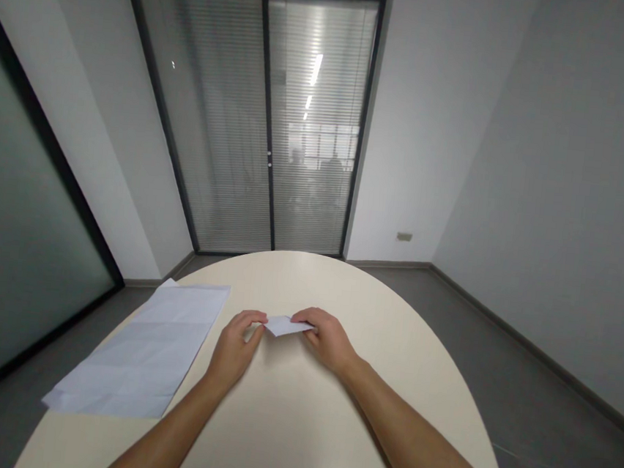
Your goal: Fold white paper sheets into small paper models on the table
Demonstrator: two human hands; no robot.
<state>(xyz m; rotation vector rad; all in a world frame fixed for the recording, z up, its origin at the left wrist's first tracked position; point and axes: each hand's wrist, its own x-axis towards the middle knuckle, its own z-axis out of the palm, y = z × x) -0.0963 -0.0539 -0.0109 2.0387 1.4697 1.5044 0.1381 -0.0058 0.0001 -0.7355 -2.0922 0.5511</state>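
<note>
Between my two hands is a small folded piece of white paper (282, 326), held a little above the table. My left hand (235, 344) pinches its left corner between thumb and fingers. On the other side, my right hand (327, 336) grips the right end, fingers on top and thumb beneath. The paper comes to a point toward me; its underside is hidden. Left of my left forearm lies a stack of large white paper sheets (140, 350) with crease lines across it.
The rounded cream table (389, 344) stretches under both arms. The sheet stack overhangs its left edge. Beyond stand glass doors with blinds (305, 189), and a wall socket (404, 236) sits low on the white wall. Grey floor surrounds the table.
</note>
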